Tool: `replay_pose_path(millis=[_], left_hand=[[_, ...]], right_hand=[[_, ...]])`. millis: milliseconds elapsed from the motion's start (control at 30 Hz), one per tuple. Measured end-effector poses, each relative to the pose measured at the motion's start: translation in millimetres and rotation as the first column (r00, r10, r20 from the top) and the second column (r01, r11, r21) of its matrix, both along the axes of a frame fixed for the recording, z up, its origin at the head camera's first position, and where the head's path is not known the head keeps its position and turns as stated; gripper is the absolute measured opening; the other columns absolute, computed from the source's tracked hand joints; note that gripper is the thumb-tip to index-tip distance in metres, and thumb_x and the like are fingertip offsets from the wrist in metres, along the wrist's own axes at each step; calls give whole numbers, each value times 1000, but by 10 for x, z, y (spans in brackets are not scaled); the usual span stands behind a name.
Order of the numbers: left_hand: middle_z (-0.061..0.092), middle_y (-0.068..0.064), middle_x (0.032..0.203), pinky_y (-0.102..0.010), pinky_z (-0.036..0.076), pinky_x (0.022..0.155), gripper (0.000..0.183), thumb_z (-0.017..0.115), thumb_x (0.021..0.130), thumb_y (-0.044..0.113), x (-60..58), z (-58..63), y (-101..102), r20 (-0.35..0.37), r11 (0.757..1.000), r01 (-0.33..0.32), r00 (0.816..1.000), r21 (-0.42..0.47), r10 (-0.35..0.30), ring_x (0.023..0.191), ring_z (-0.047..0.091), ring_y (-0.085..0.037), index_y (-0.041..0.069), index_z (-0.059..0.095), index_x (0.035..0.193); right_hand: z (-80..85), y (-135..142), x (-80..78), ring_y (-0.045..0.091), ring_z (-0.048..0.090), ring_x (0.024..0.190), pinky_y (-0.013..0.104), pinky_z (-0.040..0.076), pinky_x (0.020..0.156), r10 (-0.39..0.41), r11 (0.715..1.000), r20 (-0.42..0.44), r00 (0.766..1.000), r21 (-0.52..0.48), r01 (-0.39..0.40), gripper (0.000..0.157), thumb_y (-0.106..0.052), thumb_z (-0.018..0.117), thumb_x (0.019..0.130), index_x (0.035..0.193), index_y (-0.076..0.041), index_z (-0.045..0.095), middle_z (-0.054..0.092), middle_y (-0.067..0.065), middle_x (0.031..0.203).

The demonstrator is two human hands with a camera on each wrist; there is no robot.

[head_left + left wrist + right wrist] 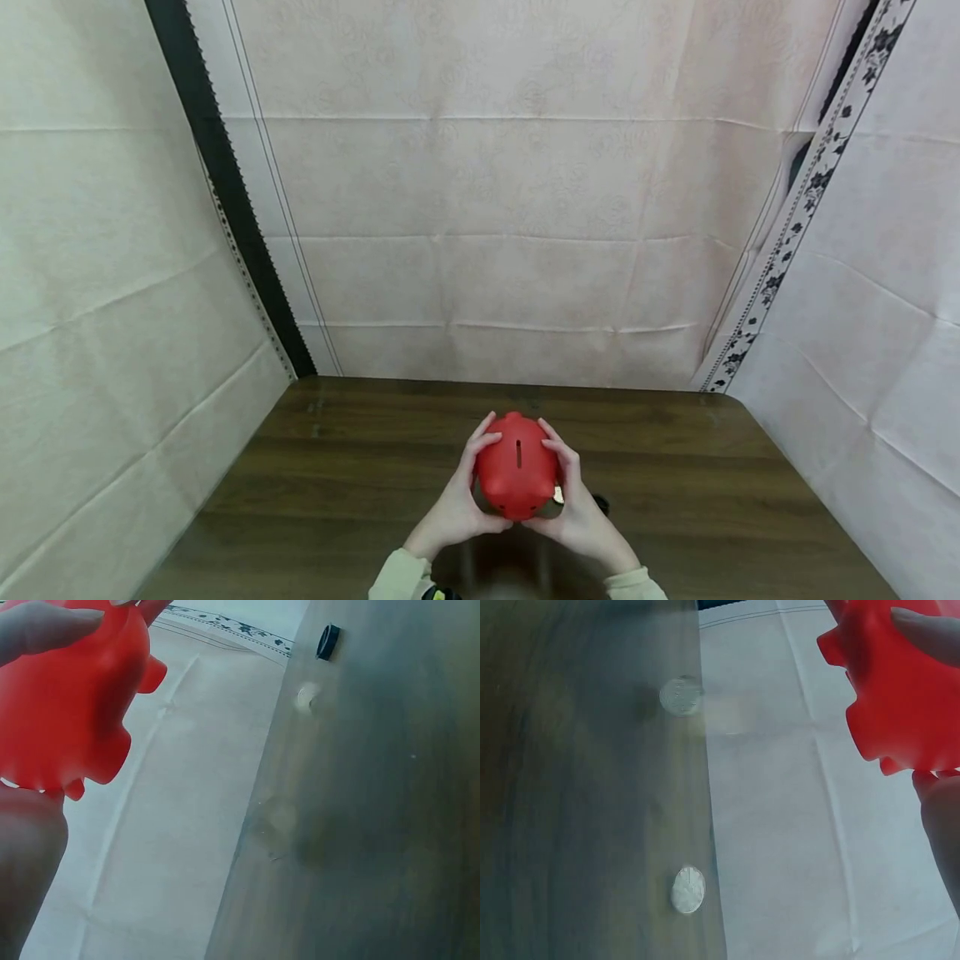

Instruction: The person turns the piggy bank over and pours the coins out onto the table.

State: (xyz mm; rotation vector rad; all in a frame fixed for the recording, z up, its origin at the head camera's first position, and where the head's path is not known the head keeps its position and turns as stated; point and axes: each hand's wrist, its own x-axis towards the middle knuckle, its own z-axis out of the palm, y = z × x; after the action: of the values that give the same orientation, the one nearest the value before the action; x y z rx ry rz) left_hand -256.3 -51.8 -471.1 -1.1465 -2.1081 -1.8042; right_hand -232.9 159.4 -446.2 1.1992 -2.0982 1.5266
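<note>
**Trainee:** What do you read first on the remote feed?

**Operator:** The cloth panels [525, 183]. I see them hung across the top and both sides of the head frame, probably to screen the background. Beneath them, the wood-grain worktop [712, 483] fills the lower part.

**Trainee:** State of the grip?

**Operator:** Occupied on both sides. I have the left hand [455, 508] and the right hand [580, 512] at lower centre, curved around opposite flanks of a red piggy bank [510, 477]. Thumbs lie at its near end; fingers reach forward along it. I judge that the paired hold shares the load and limits tilt.

**Trainee:** Position of the bank?

**Operator:** Lower centre of the head frame. Both wrist feeds show its feet apart from the worktop, so I read it as raised. Its slot [519, 454] faces up; I attribute that to the level hold.

**Trainee:** Smaller items?

**Operator:** A black ring [328, 643] stands on edge, upper right of the left wrist frame. In the right wrist frame I find one coin [681, 696] at upper left of centre and a second coin [688, 890] below it. Their spacing presumably leaves room for the hands; I cannot confirm intent.
</note>
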Motion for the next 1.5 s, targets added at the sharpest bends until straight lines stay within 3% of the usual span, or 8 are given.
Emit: replay_pose_path(millis=[133, 367, 700, 867, 1067, 1200, 1333, 1500], left_hand=[[9, 3, 162, -34, 47, 103, 99, 83, 69, 10, -5, -17, 7, 32, 1000, -10, 999, -2, 10, 141, 28, -10, 21, 23, 148], [10, -3, 162, -36, 48, 103, 96, 82, 70, 11, -16, -38, 15, -6, 1000, -15, 1000, 13, 15, 141, 28, -12, 17, 25, 147], [11, -9, 162, -34, 45, 105, 96, 82, 72, 13, -37, -72, 34, -17, 999, -10, 1000, 41, 11, 142, 28, -8, 15, 25, 148], [24, -5, 159, -23, 40, 108, 103, 85, 71, 9, -24, -113, 32, 103, 993, -12, 995, 117, -1, 138, 35, -5, 18, 21, 151], [37, 4, 153, -17, 35, 110, 99, 86, 71, 15, 19, -104, 32, 299, 991, -88, 953, 101, 54, 135, 41, -8, 30, 27, 149], [45, 5, 145, -28, 38, 111, 91, 84, 73, 19, 30, -94, 40, 351, 985, -162, 927, 54, 133, 131, 45, -14, 34, 32, 146], [50, 1, 140, -39, 44, 104, 81, 82, 75, 24, 13, -105, 61, 375, 975, -223, 905, 22, 198, 125, 48, -21, 33, 38, 143], [52, -7, 137, -33, 49, 89, 72, 77, 80, 30, -8, -85, 95, 414, 958, -288, 870, -18, 269, 112, 53, -22, 26, 42, 142]], right_hand=[[-23, 9, -10, -1, 23, 143, 16, 39, 106, 4, 1000, 2, 1000, 5, -4, 96, 8, 81, 69, 139, 9, 15, 11, 33, 154], [-215, 65, -151, 3, 21, 144, 18, 39, 107, -3, 1000, 19, 1000, 16, 2, 100, 1, 83, 71, 142, 4, 13, 9, 22, 159], [-197, 77, -145, 2, 22, 143, 21, 39, 108, -27, 999, 36, 999, 42, 26, 100, -7, 84, 73, 145, 0, 14, 11, 20, 160], [-181, 103, -127, 1, 31, 138, 25, 42, 106, -124, 990, 56, 991, 75, 119, 101, -19, 86, 72, 149, -9, 21, 21, 12, 159], [-175, 115, -120, -2, 37, 133, 30, 44, 104, -203, 977, 126, 971, 97, 191, 102, -26, 86, 71, 152, -20, 24, 28, 3, 158], [-118, 89, -81, 4, 46, 124, 32, 49, 96, -300, 953, 204, 932, 119, 280, 99, -27, 88, 69, 149, -27, 30, 43, 0, 148], [-152, 66, -110, 19, 54, 115, 37, 52, 85, -397, 918, 331, 856, 143, 371, 92, -28, 89, 67, 144, -34, 39, 56, -1, 133], [-167, 25, -147, 24, 59, 106, 41, 55, 81, -476, 879, 376, 795, 171, 445, 80, -29, 85, 72, 141, -20, 47, 65, 5, 121]])
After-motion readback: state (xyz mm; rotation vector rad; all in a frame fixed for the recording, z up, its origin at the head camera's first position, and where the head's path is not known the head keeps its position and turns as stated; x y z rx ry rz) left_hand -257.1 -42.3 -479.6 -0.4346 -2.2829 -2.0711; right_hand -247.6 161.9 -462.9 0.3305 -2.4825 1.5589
